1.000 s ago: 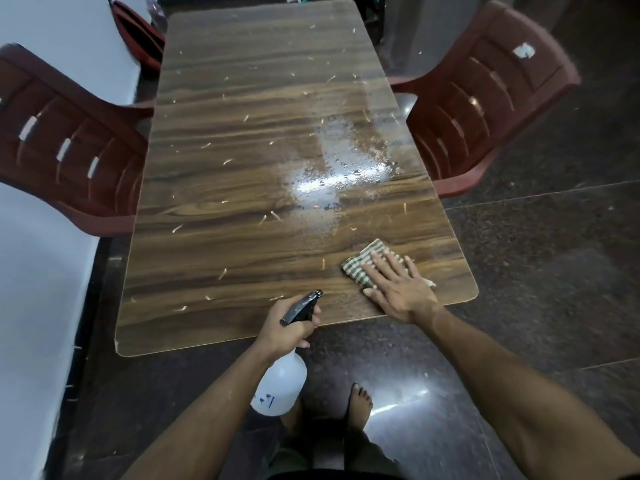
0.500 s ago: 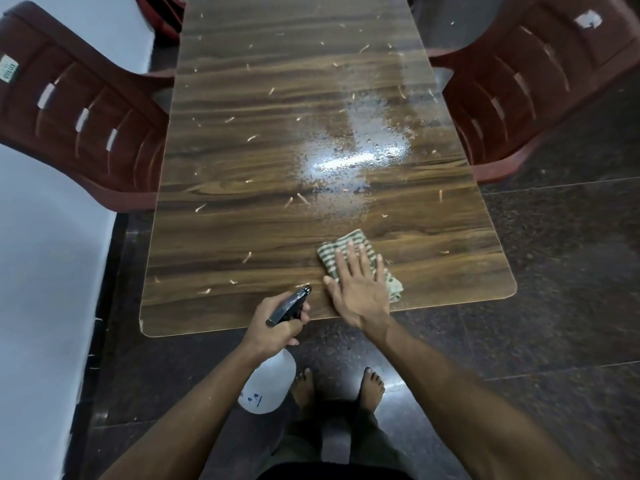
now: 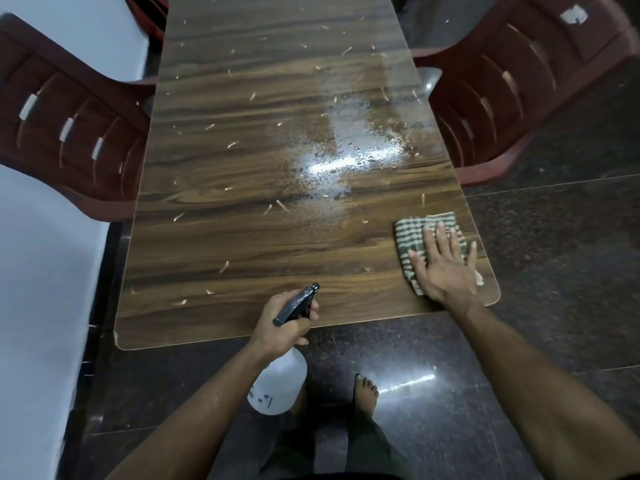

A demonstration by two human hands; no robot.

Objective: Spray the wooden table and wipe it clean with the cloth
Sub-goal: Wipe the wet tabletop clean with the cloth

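Observation:
The long wooden table (image 3: 242, 237) runs away from me, strewn with small pale scraps and wet with spray droplets (image 3: 349, 150) right of its middle. A green-and-white striped cloth (image 3: 412, 233) lies at the near right corner. My right hand (image 3: 441, 268) presses flat on it with straight fingers. My left hand (image 3: 282, 322) grips the black trigger head of a white spray bottle (image 3: 278, 386) at the table's near edge, nozzle toward the tabletop; the bottle hangs below the edge.
Dark red plastic chairs stand at both sides, one on the left (image 3: 69, 133) and one on the right (image 3: 519, 98). A white wall (image 3: 34, 306) runs along the left. My bare feet (image 3: 365, 393) stand on the dark glossy floor.
My right hand has slid the cloth from the middle of the near edge back to the right corner. The left hand has kept hold of the bottle by the near edge.

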